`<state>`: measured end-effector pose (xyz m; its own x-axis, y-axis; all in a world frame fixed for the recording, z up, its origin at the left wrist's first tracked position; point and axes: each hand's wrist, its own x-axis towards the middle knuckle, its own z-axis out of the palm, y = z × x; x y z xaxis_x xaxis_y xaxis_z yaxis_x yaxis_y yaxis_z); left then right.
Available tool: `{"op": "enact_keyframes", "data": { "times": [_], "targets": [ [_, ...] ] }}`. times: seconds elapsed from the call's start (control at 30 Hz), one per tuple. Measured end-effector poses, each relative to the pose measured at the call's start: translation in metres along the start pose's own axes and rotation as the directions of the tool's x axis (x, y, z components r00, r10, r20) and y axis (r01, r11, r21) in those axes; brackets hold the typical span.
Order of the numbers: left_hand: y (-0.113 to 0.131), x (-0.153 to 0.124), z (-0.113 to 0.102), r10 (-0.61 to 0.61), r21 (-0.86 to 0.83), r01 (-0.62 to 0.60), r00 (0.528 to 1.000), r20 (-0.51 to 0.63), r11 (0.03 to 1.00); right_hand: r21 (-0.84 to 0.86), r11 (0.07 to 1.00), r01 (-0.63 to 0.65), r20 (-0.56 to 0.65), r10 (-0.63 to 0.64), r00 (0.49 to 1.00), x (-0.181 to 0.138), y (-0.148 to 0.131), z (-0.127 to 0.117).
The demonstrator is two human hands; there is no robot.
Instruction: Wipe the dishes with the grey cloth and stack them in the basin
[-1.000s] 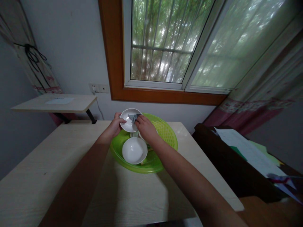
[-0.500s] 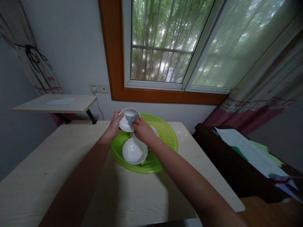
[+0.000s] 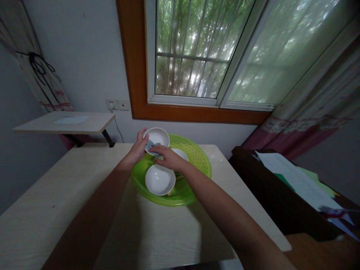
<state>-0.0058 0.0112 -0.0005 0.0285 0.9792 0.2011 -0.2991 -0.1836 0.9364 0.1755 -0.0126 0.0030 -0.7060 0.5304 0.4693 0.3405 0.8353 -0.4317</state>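
Note:
My left hand (image 3: 138, 147) grips a white bowl (image 3: 159, 137) by its left rim, tilted so its inside faces me. In my right hand (image 3: 165, 156) is a grey-blue cloth (image 3: 152, 146), pressed against the bowl's near left rim with the fingers closed on it. Both hands are above a green plastic basket (image 3: 201, 161). Inside the basket, a second white bowl (image 3: 159, 180) sits at the front, and another white bowl (image 3: 180, 153) is partly hidden behind my right hand. Thin light sticks (image 3: 179, 177) show beside the bowls, mostly covered.
The basket stands on a pale wooden table (image 3: 84, 195) near its far edge. A small raised shelf (image 3: 64, 123) with a sheet of paper stands at the back left. Right of the table, papers (image 3: 298, 182) lie on a dark brown piece of furniture. A window (image 3: 194, 56) is behind.
My right hand has moved the cloth from the bowl's inner right side to its near left rim. The held bowl has shifted slightly to the right.

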Motion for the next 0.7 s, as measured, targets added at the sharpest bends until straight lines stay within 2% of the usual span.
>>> {"op": "enact_keyframes", "data": {
  "times": [0.17, 0.3, 0.4, 0.57, 0.7],
  "targets": [
    [0.002, -0.002, 0.000, -0.093, -0.086, 0.100, 0.992, 0.085, 0.991, -0.242, 0.961, -0.136, -0.012, 0.137, 0.990, 0.001, 0.003, 0.000],
    [0.008, -0.001, -0.001, -0.067, -0.094, 0.070, 0.997, 0.037, 0.993, -0.470, 0.878, -0.095, 0.064, 0.141, 0.988, -0.001, -0.003, -0.008],
    [0.011, 0.000, -0.002, -0.072, -0.081, 0.076, 0.996, 0.052, 0.994, -0.593, 0.804, -0.049, 0.086, 0.123, 0.989, -0.002, -0.011, -0.016],
    [0.006, 0.002, -0.003, -0.074, -0.004, 0.073, 0.997, -0.034, 0.997, -0.665, 0.744, -0.060, 0.083, 0.154, 0.985, -0.002, -0.023, -0.023],
    [0.003, 0.002, 0.000, -0.053, 0.009, 0.053, 0.997, -0.056, 0.999, -0.671, 0.723, -0.161, 0.039, 0.251, 0.967, 0.000, -0.031, -0.019]
  ]
}}
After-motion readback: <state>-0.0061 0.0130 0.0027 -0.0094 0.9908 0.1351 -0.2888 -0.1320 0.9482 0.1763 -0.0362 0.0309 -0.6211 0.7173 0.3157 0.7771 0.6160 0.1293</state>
